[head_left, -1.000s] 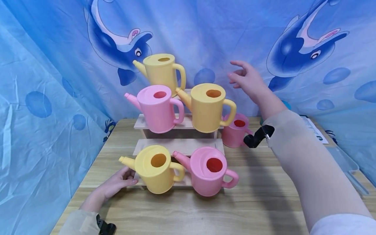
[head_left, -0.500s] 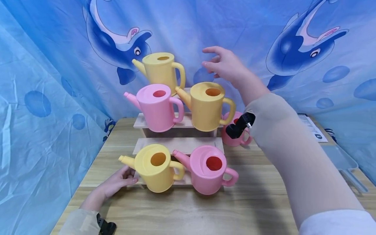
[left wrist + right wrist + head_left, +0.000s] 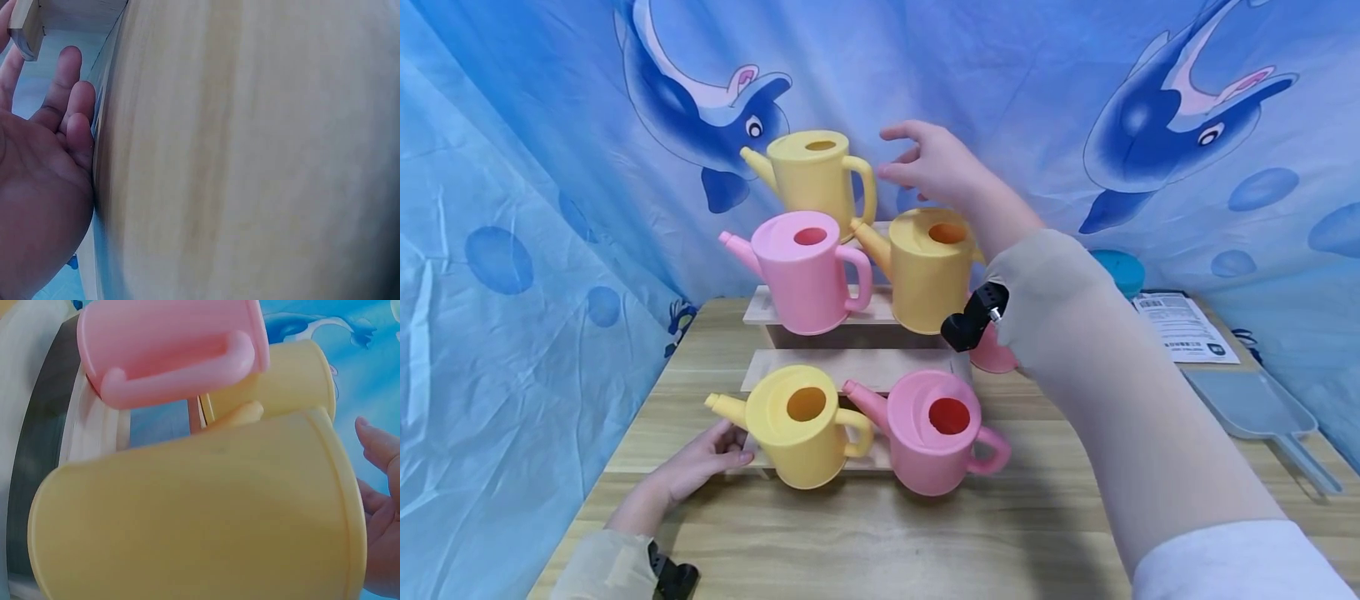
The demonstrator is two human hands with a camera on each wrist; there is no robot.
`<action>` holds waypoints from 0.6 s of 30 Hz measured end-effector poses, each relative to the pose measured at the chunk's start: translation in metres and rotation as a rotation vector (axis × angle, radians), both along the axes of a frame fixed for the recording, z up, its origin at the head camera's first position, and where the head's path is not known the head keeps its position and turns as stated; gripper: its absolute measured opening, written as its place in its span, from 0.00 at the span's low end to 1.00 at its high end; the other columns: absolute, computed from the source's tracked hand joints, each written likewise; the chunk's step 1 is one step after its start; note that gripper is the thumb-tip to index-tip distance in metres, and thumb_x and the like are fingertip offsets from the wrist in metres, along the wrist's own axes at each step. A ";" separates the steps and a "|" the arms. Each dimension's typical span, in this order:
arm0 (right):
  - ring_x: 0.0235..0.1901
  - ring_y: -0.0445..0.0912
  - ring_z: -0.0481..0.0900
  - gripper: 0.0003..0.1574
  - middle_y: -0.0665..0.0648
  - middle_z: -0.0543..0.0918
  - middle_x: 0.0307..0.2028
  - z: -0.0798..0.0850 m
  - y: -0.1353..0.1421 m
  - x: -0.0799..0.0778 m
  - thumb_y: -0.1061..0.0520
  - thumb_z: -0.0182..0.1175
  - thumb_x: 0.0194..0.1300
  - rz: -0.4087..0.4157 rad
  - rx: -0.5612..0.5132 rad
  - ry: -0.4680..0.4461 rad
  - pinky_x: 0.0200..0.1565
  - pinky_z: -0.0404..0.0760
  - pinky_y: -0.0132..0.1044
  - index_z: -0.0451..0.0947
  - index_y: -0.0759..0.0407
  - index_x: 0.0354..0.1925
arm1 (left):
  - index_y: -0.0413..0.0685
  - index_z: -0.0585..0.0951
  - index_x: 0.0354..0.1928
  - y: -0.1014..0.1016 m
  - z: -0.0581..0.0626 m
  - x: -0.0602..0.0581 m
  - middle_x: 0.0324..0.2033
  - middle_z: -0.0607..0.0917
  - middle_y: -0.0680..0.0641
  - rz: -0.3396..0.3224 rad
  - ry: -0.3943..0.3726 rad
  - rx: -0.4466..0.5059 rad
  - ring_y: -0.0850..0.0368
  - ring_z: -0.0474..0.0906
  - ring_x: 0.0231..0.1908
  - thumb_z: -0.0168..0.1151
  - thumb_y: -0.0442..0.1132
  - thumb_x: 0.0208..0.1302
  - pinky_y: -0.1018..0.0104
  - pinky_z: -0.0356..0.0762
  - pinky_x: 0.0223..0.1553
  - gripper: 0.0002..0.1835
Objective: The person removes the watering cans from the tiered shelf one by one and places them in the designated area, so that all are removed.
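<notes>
A stepped wooden stand bears several toy watering cans. On its top step is a yellow can; the middle step carries a light pink can and a darker yellow one. Lowest are a yellow can and a pink can. My left hand pinches the left end of the bottom step between thumb and forefinger, its other fingers loose in the left wrist view. Holding nothing, my right hand hovers right of the top can's handle, fingers spread and slightly bent.
Another pink can stands on the table right of the stand, mostly hidden by my right arm. Farther right lie a grey dustpan-like scoop, a printed sheet and a teal round object. A blue dolphin-print curtain hangs behind.
My right hand has moved left above the stand, toward the top yellow can. The left hand stays at the bottom step, and the cans have not moved.
</notes>
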State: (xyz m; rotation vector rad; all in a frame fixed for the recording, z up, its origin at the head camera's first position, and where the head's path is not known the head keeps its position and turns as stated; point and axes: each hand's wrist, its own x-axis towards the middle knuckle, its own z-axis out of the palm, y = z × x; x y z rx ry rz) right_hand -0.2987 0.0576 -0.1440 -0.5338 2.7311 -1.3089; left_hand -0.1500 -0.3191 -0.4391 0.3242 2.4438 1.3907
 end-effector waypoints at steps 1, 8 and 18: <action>0.53 0.47 0.73 0.38 0.52 0.74 0.57 0.000 -0.002 0.000 0.45 0.59 0.63 0.004 0.003 0.002 0.53 0.72 0.42 0.58 0.39 0.68 | 0.41 0.63 0.61 0.000 0.000 0.000 0.43 0.73 0.40 -0.002 -0.001 0.001 0.49 0.69 0.42 0.59 0.40 0.64 0.65 0.70 0.42 0.27; 0.52 0.47 0.73 0.40 0.52 0.73 0.57 0.002 -0.017 -0.001 0.44 0.59 0.63 0.012 0.037 0.010 0.52 0.71 0.41 0.56 0.39 0.69 | 0.40 0.62 0.62 -0.002 -0.001 -0.001 0.45 0.74 0.39 -0.011 0.003 0.015 0.49 0.69 0.43 0.59 0.39 0.64 0.65 0.70 0.42 0.27; 0.51 0.47 0.73 0.39 0.52 0.72 0.58 -0.001 -0.026 -0.006 0.46 0.58 0.64 -0.006 0.054 0.010 0.51 0.72 0.40 0.55 0.40 0.70 | 0.42 0.62 0.63 -0.001 -0.002 -0.001 0.45 0.74 0.40 -0.007 0.014 0.003 0.49 0.70 0.44 0.59 0.40 0.64 0.65 0.70 0.43 0.28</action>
